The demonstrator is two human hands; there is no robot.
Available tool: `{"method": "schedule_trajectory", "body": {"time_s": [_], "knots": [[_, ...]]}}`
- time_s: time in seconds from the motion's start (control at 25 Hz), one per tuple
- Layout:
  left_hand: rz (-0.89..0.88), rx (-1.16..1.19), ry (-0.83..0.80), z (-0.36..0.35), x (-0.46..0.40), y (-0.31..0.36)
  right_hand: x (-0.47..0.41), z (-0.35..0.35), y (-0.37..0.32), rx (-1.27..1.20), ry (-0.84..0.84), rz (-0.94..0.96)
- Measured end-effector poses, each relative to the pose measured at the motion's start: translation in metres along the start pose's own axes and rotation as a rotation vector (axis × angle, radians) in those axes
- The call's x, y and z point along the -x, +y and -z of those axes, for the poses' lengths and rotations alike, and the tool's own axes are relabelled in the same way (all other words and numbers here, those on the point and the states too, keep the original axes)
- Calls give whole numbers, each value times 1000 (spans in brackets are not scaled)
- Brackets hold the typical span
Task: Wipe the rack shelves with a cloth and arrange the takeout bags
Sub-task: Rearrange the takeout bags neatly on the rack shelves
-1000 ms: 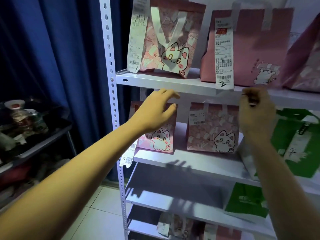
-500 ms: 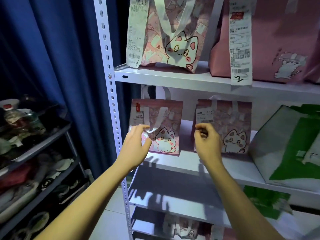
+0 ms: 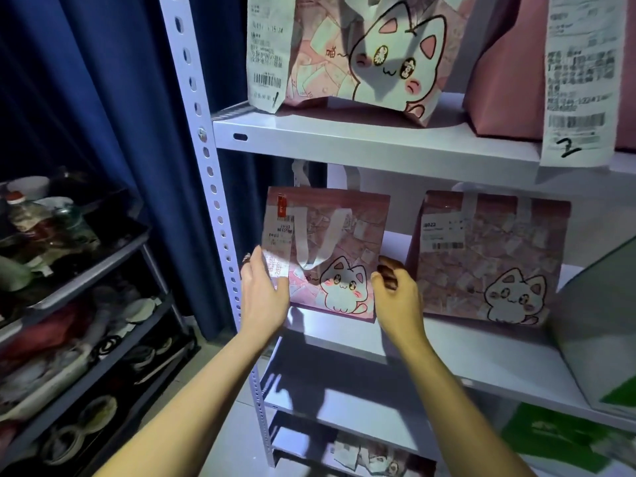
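A small pink cat bag [image 3: 339, 256] with a receipt on its front stands at the left end of the middle shelf [image 3: 447, 349] of the white rack. My left hand [image 3: 263, 294] grips its lower left edge, thumb across the receipt. My right hand [image 3: 395, 287] has curled fingers pinching the bag's lower right edge. A second pink cat bag [image 3: 488, 259] stands just to the right, apart from my hands. On the upper shelf [image 3: 378, 139] sit a larger cat bag [image 3: 371, 53] and a plain pink bag [image 3: 502, 70] with a receipt marked 2. No cloth is visible.
A grey and green bag [image 3: 599, 325] leans at the right end of the middle shelf. Green bags [image 3: 564, 438] lie lower right, and more cat bags [image 3: 371, 456] on the bottom shelf. A dark cluttered cart [image 3: 69, 304] stands to the left before a blue curtain [image 3: 103, 98].
Both hands came down from the upper shelf edge to the middle shelf and closed in on the left pink cat bag. The view moved closer to the rack.
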State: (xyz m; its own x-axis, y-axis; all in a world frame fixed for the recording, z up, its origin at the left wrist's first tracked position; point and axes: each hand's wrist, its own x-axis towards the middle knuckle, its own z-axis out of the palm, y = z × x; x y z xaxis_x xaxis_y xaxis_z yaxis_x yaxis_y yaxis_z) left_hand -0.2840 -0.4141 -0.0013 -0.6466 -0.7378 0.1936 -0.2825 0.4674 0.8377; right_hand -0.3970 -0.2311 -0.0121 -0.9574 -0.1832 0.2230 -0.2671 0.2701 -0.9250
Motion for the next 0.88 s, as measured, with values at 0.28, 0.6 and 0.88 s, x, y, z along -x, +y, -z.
{"method": "schedule_trajectory", "body": {"time_s": [0.28, 0.6, 0.88], "knots": [[1, 22, -16, -3, -7, -8, 4, -1, 7, -103, -9, -8], [-79, 107, 48, 23, 54, 0, 47, 33, -4, -207, 84, 7], [-93, 256, 59, 45, 119, 16, 115, 83, -20, -242, 187, -33]]}}
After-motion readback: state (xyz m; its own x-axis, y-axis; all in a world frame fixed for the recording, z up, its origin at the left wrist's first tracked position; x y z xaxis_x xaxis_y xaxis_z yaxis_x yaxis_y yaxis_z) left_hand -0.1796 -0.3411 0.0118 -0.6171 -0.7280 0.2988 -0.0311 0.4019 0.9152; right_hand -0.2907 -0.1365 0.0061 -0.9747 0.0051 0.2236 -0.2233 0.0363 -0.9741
